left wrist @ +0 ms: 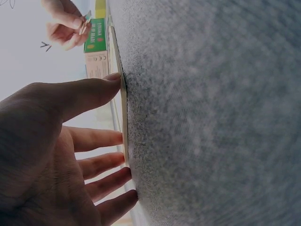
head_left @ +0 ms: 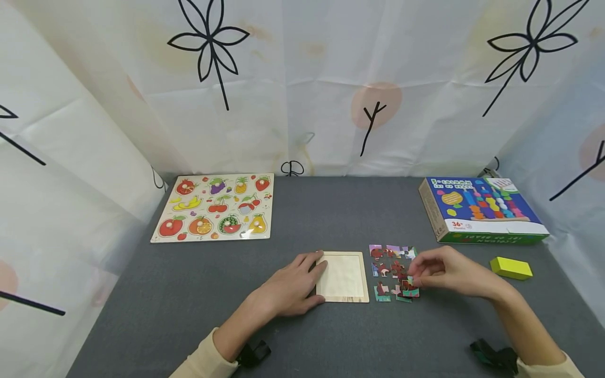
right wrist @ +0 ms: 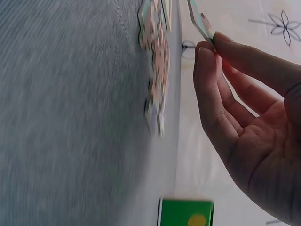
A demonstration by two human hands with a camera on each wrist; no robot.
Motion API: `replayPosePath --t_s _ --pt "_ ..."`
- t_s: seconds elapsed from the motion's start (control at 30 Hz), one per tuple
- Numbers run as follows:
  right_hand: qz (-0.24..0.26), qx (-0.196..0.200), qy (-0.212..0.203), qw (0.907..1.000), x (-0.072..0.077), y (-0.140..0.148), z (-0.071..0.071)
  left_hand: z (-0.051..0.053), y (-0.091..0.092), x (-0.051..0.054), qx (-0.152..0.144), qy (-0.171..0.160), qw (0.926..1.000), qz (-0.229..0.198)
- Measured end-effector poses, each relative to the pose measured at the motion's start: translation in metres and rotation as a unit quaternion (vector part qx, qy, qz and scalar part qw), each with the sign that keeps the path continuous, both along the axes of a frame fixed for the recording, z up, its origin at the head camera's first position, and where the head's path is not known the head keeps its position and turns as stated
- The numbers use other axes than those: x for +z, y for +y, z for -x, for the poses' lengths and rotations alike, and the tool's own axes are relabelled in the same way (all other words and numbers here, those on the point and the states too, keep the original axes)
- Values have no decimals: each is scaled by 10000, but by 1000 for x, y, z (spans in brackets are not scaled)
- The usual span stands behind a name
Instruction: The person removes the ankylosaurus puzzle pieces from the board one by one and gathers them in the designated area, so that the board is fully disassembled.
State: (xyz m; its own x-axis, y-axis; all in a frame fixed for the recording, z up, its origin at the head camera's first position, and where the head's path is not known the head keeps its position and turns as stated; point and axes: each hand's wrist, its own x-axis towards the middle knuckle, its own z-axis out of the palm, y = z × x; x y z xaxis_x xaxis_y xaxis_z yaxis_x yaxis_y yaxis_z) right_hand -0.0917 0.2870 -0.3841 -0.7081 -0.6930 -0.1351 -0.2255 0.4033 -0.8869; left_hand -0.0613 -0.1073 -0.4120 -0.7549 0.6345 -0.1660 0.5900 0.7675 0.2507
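Note:
My left hand (head_left: 292, 285) rests at the left side of a shallow wooden puzzle tray (head_left: 343, 277), its thumb and fairly straight fingers touching the tray's edge. The tray's light inner surface is bare. Just right of it lie several loose jigsaw pieces (head_left: 381, 270) with brown, purple and green printing, some partly behind the right hand. Above these pieces, my right hand (head_left: 448, 270) pinches one puzzle piece (right wrist: 200, 20) between thumb and fingertips. In the right wrist view that piece is tilted and lifted clear of the table.
A fruit peg board (head_left: 212, 208) lies at the back left of the grey table (head_left: 331, 215). At the back right sits a blue and green toy box (head_left: 482, 210), with a yellow block (head_left: 511, 268) in front of it. Patterned white cloth (head_left: 293, 79) surrounds the table.

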Motion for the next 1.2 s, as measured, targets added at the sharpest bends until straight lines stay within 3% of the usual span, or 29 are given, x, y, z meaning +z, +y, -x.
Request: replayPosePath --t_s 0.3,0.7,1.0,1.2 --pt "-192 -43 -217 9996 -10 28 -1 1 0 -1 -12 -17 10000 -3" --pt "-153 -27 -453 9989 -22 33 -4 1 -1 -3 -5 -15 10000 -18" --pt "-392 -169 -249 9988 -23 31 -4 1 -4 -4 -29 -59 9999 -122" --pt "-757 -587 121 9953 -16 27 -8 3 -12 -5 -26 -495 9979 -425"
